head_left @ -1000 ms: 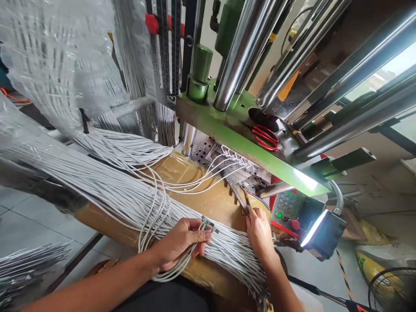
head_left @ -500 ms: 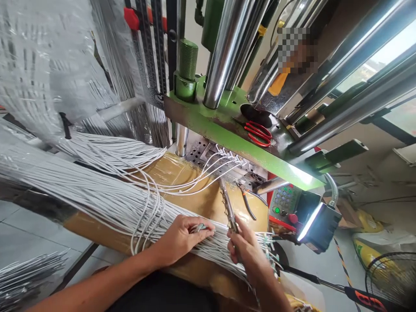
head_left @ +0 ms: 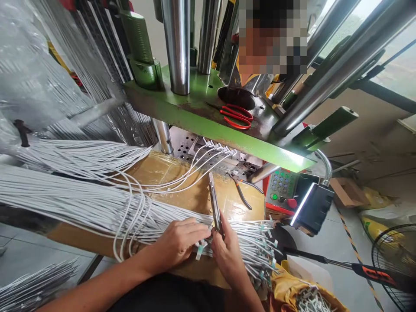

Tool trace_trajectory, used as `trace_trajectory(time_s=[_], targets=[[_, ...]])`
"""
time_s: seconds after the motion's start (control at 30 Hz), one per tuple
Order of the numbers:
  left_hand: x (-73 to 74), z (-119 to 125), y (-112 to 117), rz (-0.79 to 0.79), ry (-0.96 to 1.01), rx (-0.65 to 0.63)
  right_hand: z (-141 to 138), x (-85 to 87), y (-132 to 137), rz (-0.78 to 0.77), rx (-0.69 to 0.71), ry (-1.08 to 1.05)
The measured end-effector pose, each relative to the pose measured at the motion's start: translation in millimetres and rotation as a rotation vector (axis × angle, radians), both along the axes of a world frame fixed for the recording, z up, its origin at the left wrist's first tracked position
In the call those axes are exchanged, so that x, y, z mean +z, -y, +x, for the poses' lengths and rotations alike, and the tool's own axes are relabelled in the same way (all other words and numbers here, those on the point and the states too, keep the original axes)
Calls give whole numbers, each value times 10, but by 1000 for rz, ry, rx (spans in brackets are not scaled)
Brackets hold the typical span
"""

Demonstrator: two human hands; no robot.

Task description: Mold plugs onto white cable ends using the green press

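Observation:
My right hand [head_left: 227, 251] is closed around the lower end of a narrow metal bar [head_left: 215, 201] with small pieces along its left edge. Beside it, my left hand [head_left: 180, 240] is closed, its fingertips close to the bar's lower end. A cable end with a pale green tab [head_left: 199, 251] pokes out under the left fingers; the grip itself is partly hidden. Beneath both hands lies a thick bundle of white cables [head_left: 97, 201], its green-tipped ends fanned out on the right. Several white cables [head_left: 191, 175] curve into a metal mould [head_left: 211, 149] under the green press plate.
Orange-and-black pliers [head_left: 242, 193] lie on the brown covered table [head_left: 162, 169]. Red-handled scissors [head_left: 235, 116] rest on the green press plate [head_left: 191, 121]. To the right are a control panel [head_left: 281, 186], a lit lamp [head_left: 310, 210] and a fan [head_left: 394, 260]. A person stands behind the press.
My hands have come together, with the left fingertips now at the bar's lower end. The green tab points downward under the left hand. The camera view has shifted.

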State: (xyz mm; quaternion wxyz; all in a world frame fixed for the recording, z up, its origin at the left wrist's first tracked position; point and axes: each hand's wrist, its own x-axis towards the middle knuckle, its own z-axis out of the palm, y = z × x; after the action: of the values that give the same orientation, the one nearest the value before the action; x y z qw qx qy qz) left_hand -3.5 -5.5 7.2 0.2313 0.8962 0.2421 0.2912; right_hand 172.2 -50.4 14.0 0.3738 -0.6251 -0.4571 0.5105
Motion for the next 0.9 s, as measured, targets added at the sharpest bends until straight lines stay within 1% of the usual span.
trace_trajectory(time_s=[0.07, 0.13, 0.17, 0.2, 0.23, 0.27, 0.33, 0.4, 0.43, 0.5, 0.67, 0.73, 0.8, 0.83, 0.9], targets=[[-14, 7, 9, 18, -1, 2, -8, 13, -3, 63, -5, 44], [-10, 24, 18, -4, 19, 4, -18, 26, -9, 93, 10, 73], [2, 35, 17, -48, 38, 9, -23, 35, -14, 103, 19, 82], [23, 47, 11, -127, 62, 26, -28, 44, -20, 113, 27, 88], [54, 59, -3, -245, 83, 59, -33, 54, -28, 118, 32, 88], [93, 69, -25, -397, 100, 101, -36, 63, -35, 106, 35, 79], [181, 75, -92, -752, 148, 179, -37, 76, -46, 29, 32, 45], [259, 57, -176, -1067, 223, 209, -29, 74, -51, -45, 11, 14], [285, 41, -218, -1175, 274, 209, -23, 67, -51, -59, -1, 4], [307, 7, -286, -1293, 376, 241, -12, 45, -47, -37, -23, 0], [271, -8, -350, -1356, 601, 470, -9, 1, -37, -10, -43, 2], [263, 11, -343, -1335, 621, 515, -13, -1, -38, -9, -56, -2], [262, 27, -331, -1255, 515, 500, -14, 4, -41, -10, -67, -18], [260, 30, -325, -1182, 435, 483, -14, 7, -43, -16, -70, -32], [246, 26, -321, -969, 268, 410, -13, 14, -45, -39, -72, -66]])
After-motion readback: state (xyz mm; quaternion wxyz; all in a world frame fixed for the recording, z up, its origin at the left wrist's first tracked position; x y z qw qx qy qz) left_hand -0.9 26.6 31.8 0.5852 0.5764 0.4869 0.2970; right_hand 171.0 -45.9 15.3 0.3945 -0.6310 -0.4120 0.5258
